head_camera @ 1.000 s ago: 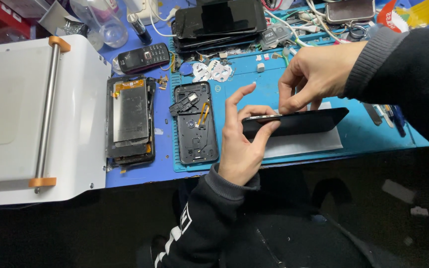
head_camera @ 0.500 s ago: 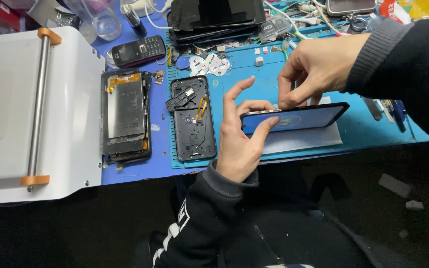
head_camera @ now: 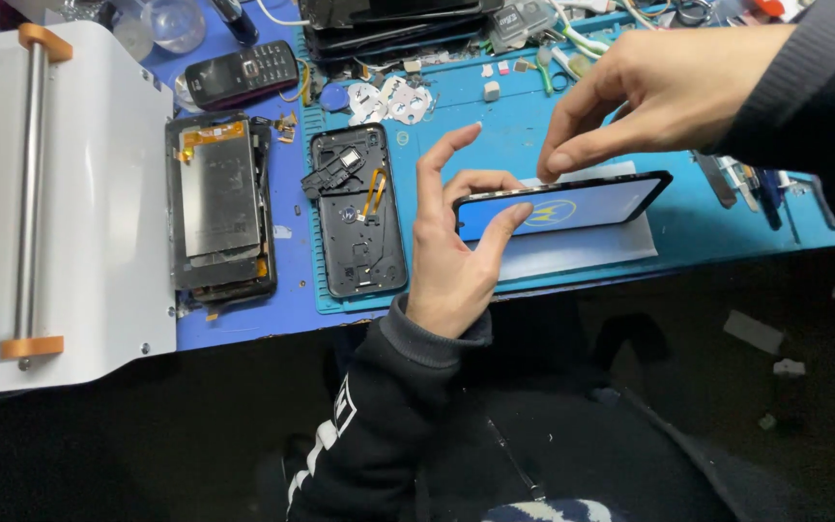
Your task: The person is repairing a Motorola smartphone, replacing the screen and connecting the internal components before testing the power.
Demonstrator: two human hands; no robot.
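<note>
Two bare hands, no gloves, rings or watch visible. Left hand (head_camera: 451, 256) comes out of a black sweatshirt sleeve (head_camera: 379, 425) with a ribbed, dark grey knit cuff at the wrist. White block marks run down the forearm of that sleeve, likely a printed stripe or lettering, too foreshortened to tell. Right hand (head_camera: 664, 92) comes out of a dark sleeve (head_camera: 804, 87) with a finer ribbed cuff, same dark knit look. Dark clothing fills the lap below; a small patterned blue-white patch at bottom edge, unclear.
</note>
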